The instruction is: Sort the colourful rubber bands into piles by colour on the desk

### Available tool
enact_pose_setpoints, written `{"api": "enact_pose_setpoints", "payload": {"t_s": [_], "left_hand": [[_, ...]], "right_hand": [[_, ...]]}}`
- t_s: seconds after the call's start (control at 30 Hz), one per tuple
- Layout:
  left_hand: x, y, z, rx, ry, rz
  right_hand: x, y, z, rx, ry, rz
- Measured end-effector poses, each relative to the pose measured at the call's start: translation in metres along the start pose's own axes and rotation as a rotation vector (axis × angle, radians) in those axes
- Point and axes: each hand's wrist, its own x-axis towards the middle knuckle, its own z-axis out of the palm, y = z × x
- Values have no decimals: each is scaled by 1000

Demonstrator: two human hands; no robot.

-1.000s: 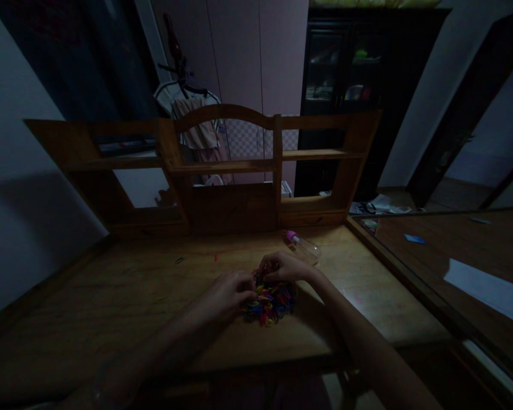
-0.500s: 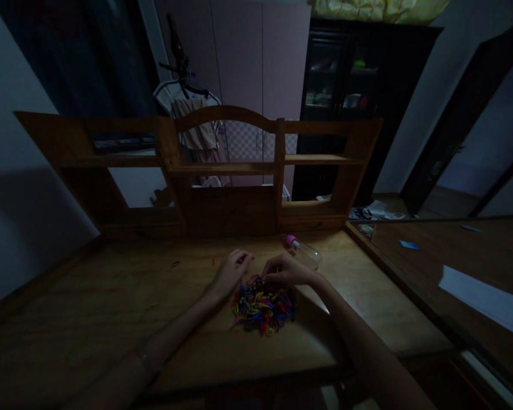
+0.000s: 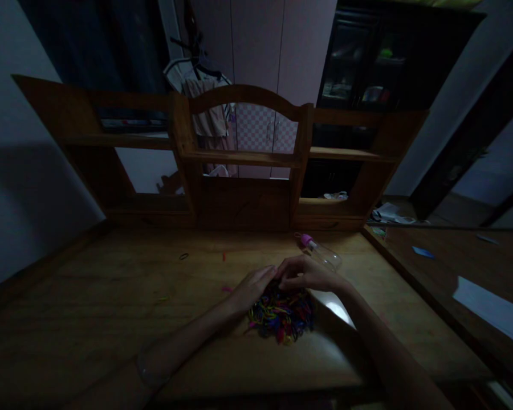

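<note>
A heap of small coloured elastic bands (image 3: pixel 283 315) lies on the wooden desk (image 3: pixel 111 307). My left hand (image 3: pixel 253 286) rests at the heap's far left edge, fingers curled toward the bands. My right hand (image 3: pixel 304 274) sits at the heap's far edge, fingers pinched together just beside the left fingertips. What the fingertips pinch is too small and dark to name. A clear bottle with a pink cap (image 3: pixel 320 254) lies on its side just behind my right hand.
A wooden hutch with shelves (image 3: pixel 239 159) stands along the desk's back. A single dark band (image 3: pixel 183 257) and a few stray bands (image 3: pixel 224 256) lie on the desk to the left. A second dark table (image 3: pixel 453 273) with paper adjoins on the right.
My left hand went out past the heap to the left, then came back to meet my right hand at the heap's far edge. The view shifted slightly.
</note>
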Motion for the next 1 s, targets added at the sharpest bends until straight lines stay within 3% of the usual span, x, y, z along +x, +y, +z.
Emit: {"api": "enact_pose_setpoints", "payload": {"t_s": [0.13,0.23,0.4,0.5,0.77,1.0], "left_hand": [[-1,1,-2,25,97,34],[-1,4,-6,158,136,101],[-2,2,-15,477,-27,172],[-3,-1,-19,556,-127,207],[-1,3,-17,474,-131,216],[0,4,-15,205,77,78]], "right_hand": [[0,-2,-2,20,6,6],[0,-3,-5,-42,39,3],[-3,-6,-8,-209,65,15],[-4,-7,-6,-267,73,17],[1,-3,0,-193,124,11],[-1,-9,1,-144,159,38]]}}
